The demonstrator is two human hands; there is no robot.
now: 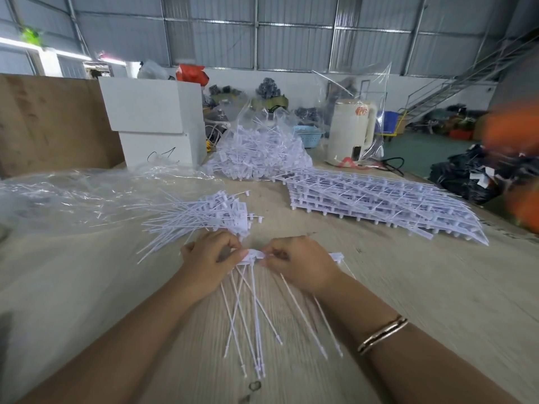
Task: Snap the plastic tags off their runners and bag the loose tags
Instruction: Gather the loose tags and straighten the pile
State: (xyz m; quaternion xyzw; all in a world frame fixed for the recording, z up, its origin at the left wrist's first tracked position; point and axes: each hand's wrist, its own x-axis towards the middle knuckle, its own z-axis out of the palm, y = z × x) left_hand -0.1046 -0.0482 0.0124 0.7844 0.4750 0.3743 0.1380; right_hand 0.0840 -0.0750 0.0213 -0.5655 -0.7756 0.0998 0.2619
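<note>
white boxes [151, 123], cream kettle [351, 132], blue basket [309, 136]

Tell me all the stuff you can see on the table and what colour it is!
strip of tags: one, white, held between both hands, stems pointing toward the person
loose tags pile: one, white, just beyond the hands
runner sheets: one stack, white, right of centre
bag of tags: one, clear, full, far centre
empty bag: one, clear, lying flat at left
boxes: two, white, stacked, far left
kettle: one, cream, inside clear plastic, far right
table: one, pale wood
bracelet: one, gold, right wrist
left hand: pinches the strip
right hand: pinches the strip
</note>
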